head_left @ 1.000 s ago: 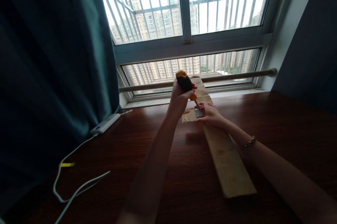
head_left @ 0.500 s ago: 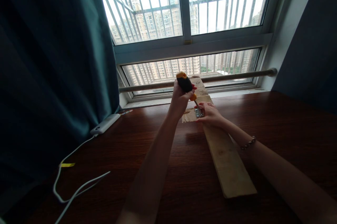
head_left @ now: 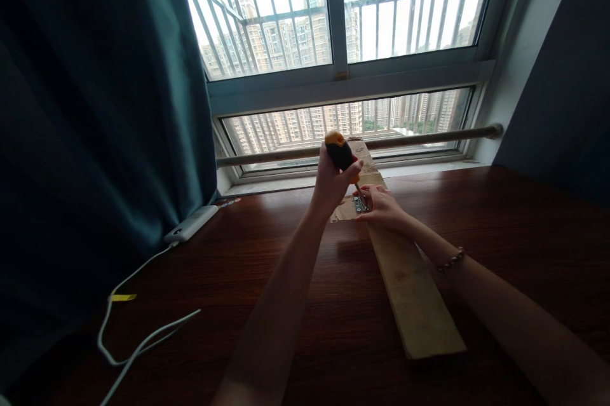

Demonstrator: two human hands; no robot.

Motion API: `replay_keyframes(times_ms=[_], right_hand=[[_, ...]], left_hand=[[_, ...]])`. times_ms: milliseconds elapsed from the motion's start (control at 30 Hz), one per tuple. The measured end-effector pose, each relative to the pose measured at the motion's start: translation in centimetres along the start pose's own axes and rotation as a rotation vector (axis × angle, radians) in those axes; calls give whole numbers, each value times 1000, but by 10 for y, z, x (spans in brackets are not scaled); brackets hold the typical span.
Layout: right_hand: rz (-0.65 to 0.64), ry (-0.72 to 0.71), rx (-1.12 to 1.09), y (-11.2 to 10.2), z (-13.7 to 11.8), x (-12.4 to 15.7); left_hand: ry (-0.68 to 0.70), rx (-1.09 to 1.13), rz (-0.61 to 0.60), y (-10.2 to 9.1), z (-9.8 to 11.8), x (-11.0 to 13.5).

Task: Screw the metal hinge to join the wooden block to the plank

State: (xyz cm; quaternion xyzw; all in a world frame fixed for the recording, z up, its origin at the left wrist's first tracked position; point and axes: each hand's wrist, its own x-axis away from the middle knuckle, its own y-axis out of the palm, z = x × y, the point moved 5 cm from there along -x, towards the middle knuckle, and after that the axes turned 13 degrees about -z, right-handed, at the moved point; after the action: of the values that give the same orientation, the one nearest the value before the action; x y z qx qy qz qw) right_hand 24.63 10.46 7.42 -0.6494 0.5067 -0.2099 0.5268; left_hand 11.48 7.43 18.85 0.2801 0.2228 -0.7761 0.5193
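and here's the metal plate (head_left: 358, 205), a small thing with dark round holes, lying on pale wood towards the far side of the table (head_left: 515, 228), at the join of two pieces. one is the long board (head_left: 412, 291), running from the near side of the table away to the window; the other, the short piece (head_left: 339, 211), pokes out to its left with a rough, torn-looking surface.

down onto the plate comes the screwdriver (head_left: 339, 152), tilted, its black and yellow handle up and to the left, its thin shaft slanting down to the right. the tip is too small to make out. the left hand (head_left: 333, 182) has that handle wrapped tight, thumb laid along the lower end. the right hand (head_left: 382, 208) is right in there too, low over the long board, thumb and fingers curved either side of the shaft's lower end with a narrow gap between them; whether they pinch anything, i can't tell. a beaded bracelet (head_left: 450, 260) circles that wrist.

further out, over on the left of the table, a white power strip (head_left: 193, 225) lies beside the blue curtain (head_left: 119, 94), its white cable (head_left: 136, 273) looping towards us past a yellow strip (head_left: 122, 297). beyond it all, a round rail (head_left: 429, 138) crosses the window, with bars and tall buildings (head_left: 305, 31) outside.
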Motion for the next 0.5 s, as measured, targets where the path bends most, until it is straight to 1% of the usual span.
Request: replay_keyframes(times_ms=[100, 200, 267, 367, 500], right_hand=[[0, 1, -6, 0, 1, 0], [-6, -1, -3, 0, 1, 0], [-7, 1, -2, 1, 2, -1], [-3, 10, -9, 1, 2, -1], [-7, 4, -15, 1, 2, 0]], left_hand=[[-3, -41, 35, -3, 1, 1], [0, -90, 69, -11, 2, 1], [-3, -124, 55, -15, 3, 0], [-19, -159, 2, -20, 3, -2], [-23, -127, -28, -21, 3, -3]])
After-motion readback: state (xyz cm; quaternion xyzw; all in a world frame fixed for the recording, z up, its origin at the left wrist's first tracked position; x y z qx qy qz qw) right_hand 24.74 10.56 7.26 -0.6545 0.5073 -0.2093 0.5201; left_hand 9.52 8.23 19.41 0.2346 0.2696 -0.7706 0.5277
